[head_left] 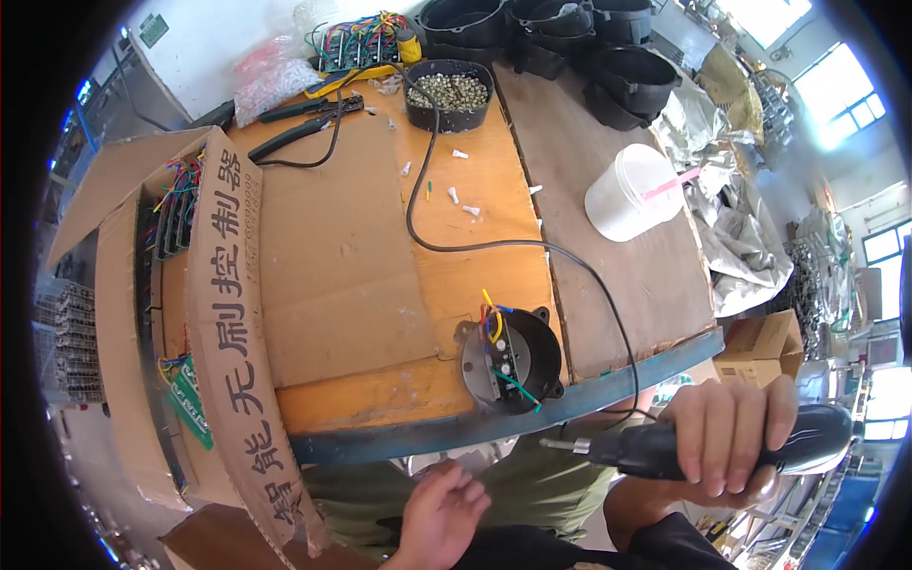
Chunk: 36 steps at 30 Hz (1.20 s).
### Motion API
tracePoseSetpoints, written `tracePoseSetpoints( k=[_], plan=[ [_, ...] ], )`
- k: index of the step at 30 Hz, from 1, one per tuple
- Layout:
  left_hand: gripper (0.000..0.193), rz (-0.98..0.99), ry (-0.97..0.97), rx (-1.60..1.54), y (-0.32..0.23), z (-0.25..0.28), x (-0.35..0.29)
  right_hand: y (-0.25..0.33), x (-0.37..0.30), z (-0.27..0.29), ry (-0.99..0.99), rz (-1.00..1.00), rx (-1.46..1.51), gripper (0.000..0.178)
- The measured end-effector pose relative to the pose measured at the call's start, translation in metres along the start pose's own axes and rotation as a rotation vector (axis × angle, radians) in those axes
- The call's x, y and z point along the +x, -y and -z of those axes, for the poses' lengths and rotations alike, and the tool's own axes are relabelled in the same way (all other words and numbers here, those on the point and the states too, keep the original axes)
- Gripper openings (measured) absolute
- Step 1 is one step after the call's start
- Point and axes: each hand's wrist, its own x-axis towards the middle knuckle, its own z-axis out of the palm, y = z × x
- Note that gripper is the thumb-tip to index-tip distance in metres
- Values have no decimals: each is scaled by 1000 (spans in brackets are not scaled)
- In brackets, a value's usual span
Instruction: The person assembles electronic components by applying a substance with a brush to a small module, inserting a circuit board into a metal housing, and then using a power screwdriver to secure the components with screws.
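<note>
My right hand (730, 437) is wrapped round a black electric screwdriver (632, 448), off the table's front edge at the right. The tool lies nearly level, its metal tip pointing left. Its black cord (570, 253) loops back across the table. Low in the middle, in front of my body, my left hand (445, 513) has its fingers curled in; whatever they might hold is hidden. Beyond both hands, a round black housing (541, 356) sits at the table's front edge. A circuit board (503, 350) with yellow, red, blue and green wires stands in it.
An open cardboard box (228, 313) holding green circuit boards (190, 404) stands at the left. Farther back are pliers (294, 133), a black bowl of small screws (448, 116), several black housings (632, 85) and wired boards (356, 46). A white tub (622, 204) with a pink straw stands right.
</note>
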Motion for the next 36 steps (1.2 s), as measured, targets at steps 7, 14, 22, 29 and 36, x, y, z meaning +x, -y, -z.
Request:
tracePoseSetpoints(
  k=[7,14,22,29,36],
  plan=[
    [23,-135,150,159,15,20,20,-13,-47,-13,-175,-150,1,33],
    [25,-271,474,364,16,-20,-17,-9,-56,-37,-210,-89,28,26],
    [17,-316,647,498,22,-13,-14,0,-61,-44,-253,-95,54,23],
    [16,-327,540,467,24,-33,-19,-1,-61,-38,-250,-89,92,30],
    [18,-491,597,579,7,-46,-5,-8,-39,-25,-196,84,122,27]
  ],
)
